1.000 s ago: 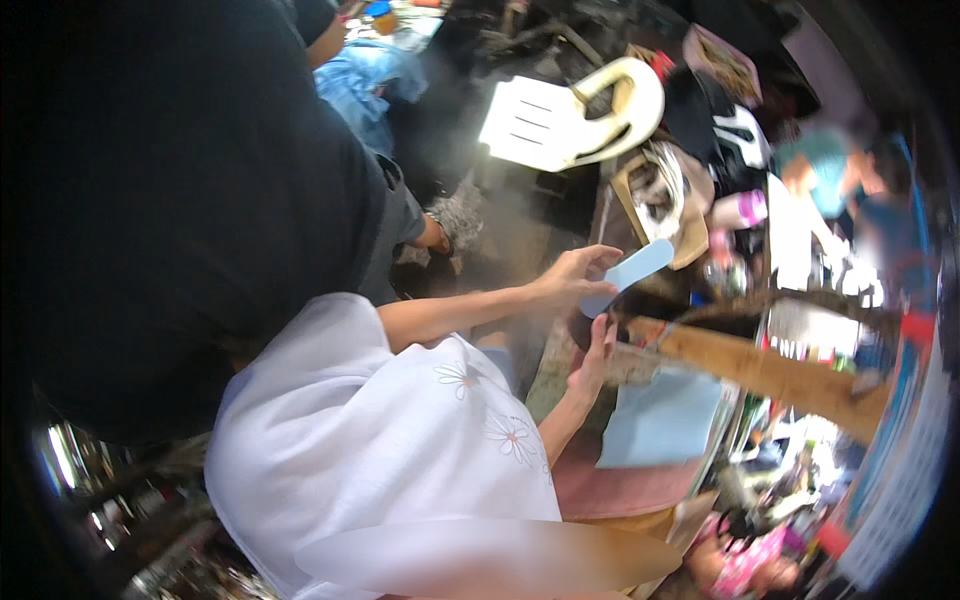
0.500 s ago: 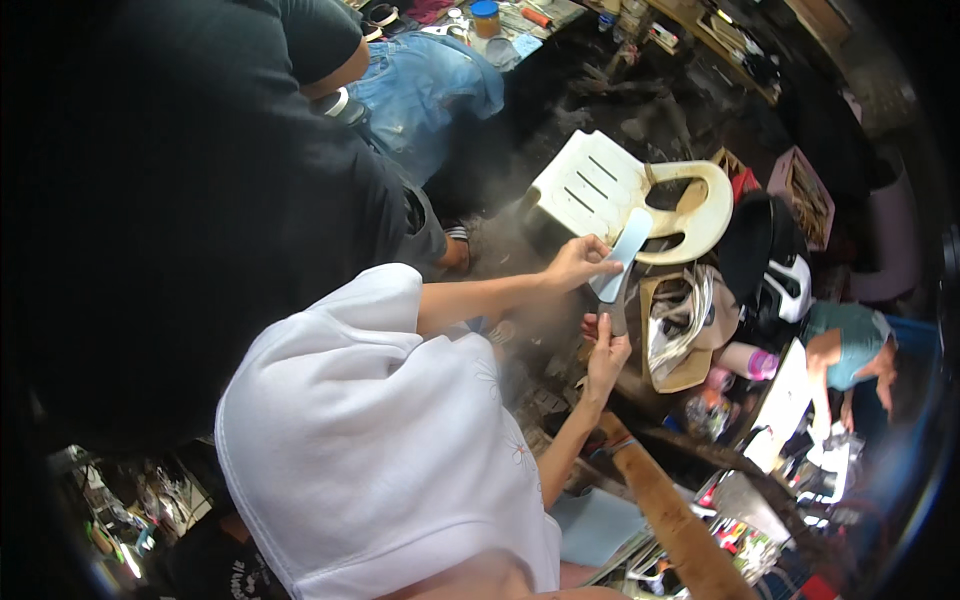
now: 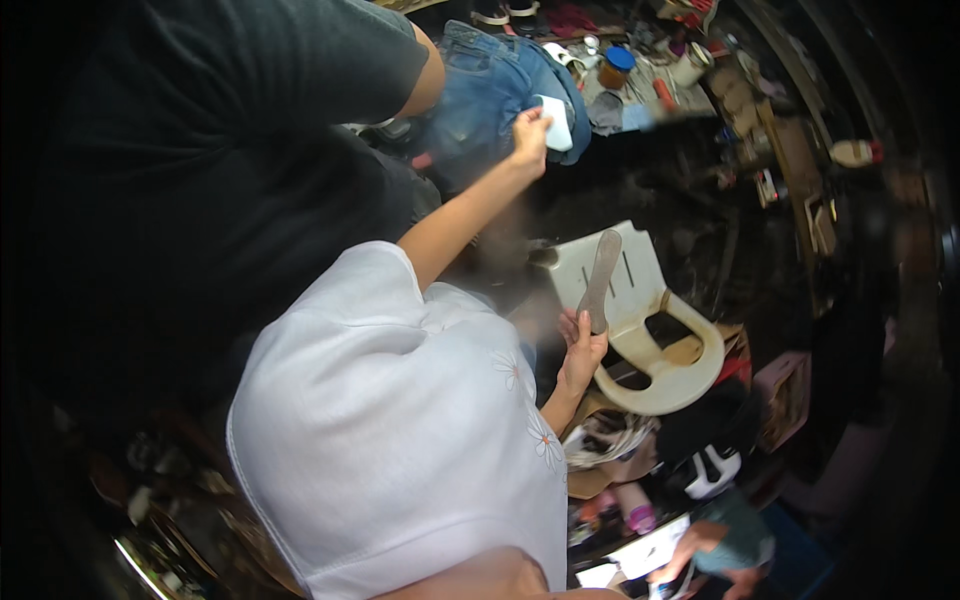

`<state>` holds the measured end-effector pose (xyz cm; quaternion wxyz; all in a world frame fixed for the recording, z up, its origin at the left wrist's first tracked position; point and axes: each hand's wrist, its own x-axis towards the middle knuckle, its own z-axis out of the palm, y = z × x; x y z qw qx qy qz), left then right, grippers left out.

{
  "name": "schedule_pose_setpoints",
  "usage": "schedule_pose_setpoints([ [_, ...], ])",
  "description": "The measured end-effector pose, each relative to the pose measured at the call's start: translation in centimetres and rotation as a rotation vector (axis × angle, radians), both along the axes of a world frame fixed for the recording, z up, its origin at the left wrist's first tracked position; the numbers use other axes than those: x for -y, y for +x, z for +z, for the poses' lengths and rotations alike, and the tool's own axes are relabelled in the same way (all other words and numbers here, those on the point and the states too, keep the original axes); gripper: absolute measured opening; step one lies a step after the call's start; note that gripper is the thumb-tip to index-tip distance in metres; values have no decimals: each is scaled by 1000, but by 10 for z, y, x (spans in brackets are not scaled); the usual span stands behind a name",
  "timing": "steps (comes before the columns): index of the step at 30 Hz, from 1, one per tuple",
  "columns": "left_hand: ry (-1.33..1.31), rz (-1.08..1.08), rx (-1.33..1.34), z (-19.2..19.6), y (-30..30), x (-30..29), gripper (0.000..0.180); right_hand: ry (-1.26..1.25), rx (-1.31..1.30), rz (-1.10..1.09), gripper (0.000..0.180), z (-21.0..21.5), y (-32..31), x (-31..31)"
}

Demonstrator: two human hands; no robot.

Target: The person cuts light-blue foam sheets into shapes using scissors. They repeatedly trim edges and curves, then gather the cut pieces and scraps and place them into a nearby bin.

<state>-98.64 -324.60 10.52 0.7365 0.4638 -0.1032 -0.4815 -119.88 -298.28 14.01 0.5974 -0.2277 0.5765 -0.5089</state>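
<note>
My left hand [image 3: 530,138] reaches out to the far side, its fingers closed on the edge of a pale blue-white flat piece [image 3: 557,124]. That piece is in front of blue denim [image 3: 470,85] beside a person in a dark shirt [image 3: 220,130]; whether they touch I cannot tell. Lower down, my right hand [image 3: 580,352] grips the near end of a long grey-brown shoe sole [image 3: 602,275], which narrows in the middle and points away from me. The sole overlaps a white plastic chair [image 3: 690,375] in the picture.
At the far side a cluttered bench [image 3: 650,85] bears a blue-lidded jar [image 3: 616,66] and a pale cup [image 3: 692,64]. Near the chair are a cardboard box [image 3: 590,482] and a pink box [image 3: 783,390]. Another person [image 3: 725,545] bends over at the lower right.
My left hand has moved away from the right hand toward the denim, carrying the pale piece off the grey-brown sole. The sole now shows in full. My view has shifted.
</note>
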Motion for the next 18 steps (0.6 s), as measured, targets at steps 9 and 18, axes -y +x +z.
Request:
schedule_pose_setpoints([
  [9,-38,652,11,-10,116,37,36,75,-23,265,29,3,-92,120],
  [18,51,966,265,-38,168,119,52,-49,-8,433,21,-12,-71,224],
])
